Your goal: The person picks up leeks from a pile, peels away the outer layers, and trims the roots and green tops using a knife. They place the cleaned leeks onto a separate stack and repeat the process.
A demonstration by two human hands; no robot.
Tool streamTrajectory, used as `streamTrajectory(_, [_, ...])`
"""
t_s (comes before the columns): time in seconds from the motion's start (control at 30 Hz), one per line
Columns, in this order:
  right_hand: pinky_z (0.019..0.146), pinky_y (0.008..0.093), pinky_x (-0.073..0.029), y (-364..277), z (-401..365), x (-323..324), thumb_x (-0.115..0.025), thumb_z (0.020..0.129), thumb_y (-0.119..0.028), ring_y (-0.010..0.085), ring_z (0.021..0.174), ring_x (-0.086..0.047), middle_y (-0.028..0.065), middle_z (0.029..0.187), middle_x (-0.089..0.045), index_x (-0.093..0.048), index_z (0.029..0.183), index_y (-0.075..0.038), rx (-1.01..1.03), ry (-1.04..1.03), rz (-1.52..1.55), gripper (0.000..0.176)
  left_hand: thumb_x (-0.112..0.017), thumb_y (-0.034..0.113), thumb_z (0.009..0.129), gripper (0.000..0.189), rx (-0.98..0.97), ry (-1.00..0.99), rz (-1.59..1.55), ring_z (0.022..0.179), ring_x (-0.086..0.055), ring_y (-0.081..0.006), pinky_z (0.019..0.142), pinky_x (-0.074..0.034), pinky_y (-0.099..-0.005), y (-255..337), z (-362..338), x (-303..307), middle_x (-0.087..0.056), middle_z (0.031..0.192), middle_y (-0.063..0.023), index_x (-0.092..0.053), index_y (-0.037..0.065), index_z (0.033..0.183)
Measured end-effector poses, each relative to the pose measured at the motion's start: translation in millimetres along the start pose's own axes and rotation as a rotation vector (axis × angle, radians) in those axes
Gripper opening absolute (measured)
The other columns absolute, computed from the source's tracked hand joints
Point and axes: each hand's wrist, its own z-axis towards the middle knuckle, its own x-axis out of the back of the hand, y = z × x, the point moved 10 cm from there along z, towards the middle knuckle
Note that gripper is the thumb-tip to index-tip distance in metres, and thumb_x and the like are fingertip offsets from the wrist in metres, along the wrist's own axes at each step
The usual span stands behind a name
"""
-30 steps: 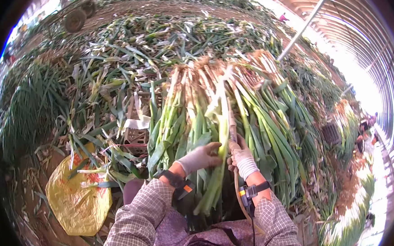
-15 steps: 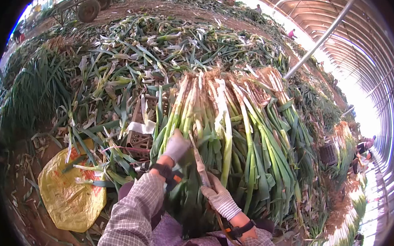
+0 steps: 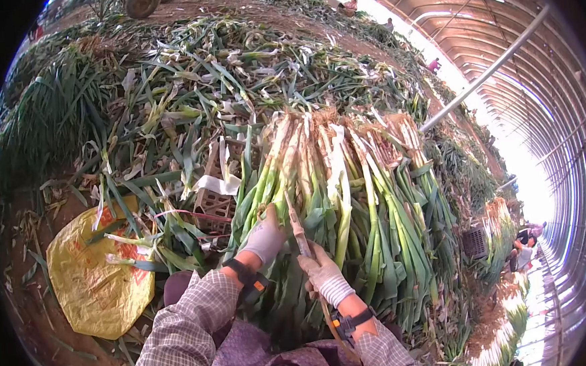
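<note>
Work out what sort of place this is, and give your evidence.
Probably a covered shed for cleaning leeks or large green onions: an arched, ribbed roof, scattered leaves across the ground, and rooted stalks piled beside a hand-held nozzle.

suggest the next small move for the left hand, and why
I'd probably close the left hand on one stalk and draw it out of the leeks: that hand is right at their green stems, and the right hand holds the wand with its narrow tip close by.
</note>
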Motion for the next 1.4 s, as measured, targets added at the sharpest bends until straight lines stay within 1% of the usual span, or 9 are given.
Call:
streamTrajectory(0.23, [0.035, 0.0313, -0.040, -21.2, 15.9, 0.8, -0.061, 0.092, -0.030, 0.0135, 0.042, -0.049, 0.0046, 0.078, -0.056, -0.040, 0.142, -0.021, -0.071, 0.073, 0.051, 0.055, -0.052, 0.026, 0.088, 0.067, -0.235, 0.321, 0.091, 0.100, -0.060, -0.0469, 0.088, -0.046, -0.0513, -9.6, 15.6, 15.5, -0.063, 0.105, -0.0297, -0.026, -0.006, 0.141])
streamTrajectory(0.27, [0.036, 0.0310, -0.042, -13.6, 5.8, -2.8, -0.060, 0.092, -0.030, 0.0137, 0.043, -0.050, 0.0051, 0.081, -0.057, -0.038, 0.144, -0.021, -0.086, 0.021, 0.039, 0.057, -0.052, 0.026, 0.089, 0.053, -0.184, 0.365, -0.022, 0.091, -0.064, -0.0415, 0.081, -0.050, -0.0467, -12.0, 16.4, 26.0, -0.066, 0.098, -0.0255, -0.042, -0.003, 0.132])
streamTrajectory(0.4, [0.039, 0.0295, -0.044, -3.3, -23.6, -19.4, -0.061, 0.092, -0.027, 0.0125, 0.044, -0.051, 0.0066, 0.083, -0.059, -0.036, 0.145, -0.018, 0.038, -0.068, -0.054, 0.059, -0.057, 0.016, 0.087, 0.029, 0.095, 0.164, -0.623, 0.073, -0.062, -0.0202, 0.065, -0.050, -0.0320, -45.1, 40.9, 16.1, -0.065, 0.086, -0.0144, -0.061, 0.001, 0.112])
streamTrajectory(0.5, [0.039, 0.0282, -0.043, 2.6, -2.1, -5.3, -0.061, 0.092, -0.025, 0.0119, 0.045, -0.051, 0.0069, 0.085, -0.060, -0.037, 0.145, -0.017, 0.113, 0.049, -0.063, 0.059, -0.062, 0.004, 0.084, 0.038, 0.144, 0.039, -0.839, 0.081, -0.062, -0.0155, 0.073, -0.051, -0.0278, -53.0, 49.4, -5.7, -0.065, 0.099, -0.0099, -0.056, -0.003, 0.121])
streamTrajectory(0.83, [0.035, 0.0328, -0.041, -21.4, 58.3, 6.4, -0.062, 0.091, -0.030, 0.0158, 0.040, -0.051, 0.0082, 0.069, -0.057, -0.045, 0.135, -0.015, 0.051, 0.099, 0.017, 0.049, -0.059, -0.009, 0.080, 0.063, 0.032, -0.024, -0.902, 0.102, -0.059, -0.0174, 0.085, -0.047, -0.0253, -31.2, 42.8, 5.7, -0.061, 0.117, -0.0116, -0.041, -0.002, 0.140])
streamTrajectory(1.0, [0.035, 0.0341, -0.041, -47.4, 116.6, 13.4, -0.062, 0.091, -0.031, 0.0174, 0.041, -0.049, 0.0063, 0.063, -0.052, -0.034, 0.145, -0.015, 0.023, 0.149, -0.017, 0.063, -0.060, -0.001, 0.084, 0.061, 0.088, -0.023, -0.775, 0.092, -0.062, -0.0177, 0.077, -0.049, -0.0275, -34.0, 37.4, 8.2, -0.063, 0.114, -0.0150, -0.040, -0.001, 0.141])
streamTrajectory(1.17, [0.034, 0.0326, -0.038, -77.8, 177.1, 20.6, -0.061, 0.090, -0.038, 0.0170, 0.042, -0.050, 0.0059, 0.062, -0.053, -0.029, 0.148, -0.013, 0.011, 0.129, 0.096, 0.072, -0.060, -0.007, 0.080, 0.064, 0.081, -0.067, -0.898, 0.097, -0.056, -0.0149, 0.083, -0.047, -0.0265, -33.1, 35.2, 11.7, -0.059, 0.112, -0.0082, -0.041, -0.001, 0.141])
streamTrajectory(1.23, [0.038, 0.0370, -0.044, -88.6, 222.8, 38.4, -0.063, 0.085, -0.040, 0.0218, 0.047, -0.057, 0.0131, 0.070, -0.061, -0.045, 0.136, -0.005, 0.086, 0.221, -0.087, 0.064, -0.059, -0.009, 0.079, 0.066, 0.113, -0.112, -0.894, 0.099, -0.055, -0.0140, 0.085, -0.046, -0.0267, -24.6, 24.1, 21.6, -0.059, 0.113, -0.0082, -0.040, -0.001, 0.142])
streamTrajectory(1.4, [0.034, 0.0316, -0.036, -101.8, 219.9, 47.1, -0.060, 0.089, -0.041, 0.0147, 0.040, -0.046, 0.0017, 0.060, -0.050, -0.048, 0.123, -0.011, 0.105, 0.115, 0.039, 0.047, -0.056, 0.024, 0.090, 0.040, 0.171, -0.179, -1.169, 0.066, -0.058, -0.0145, 0.056, -0.047, -0.0280, -42.2, 36.3, 26.8, -0.061, 0.090, -0.0060, -0.054, 0.001, 0.123])
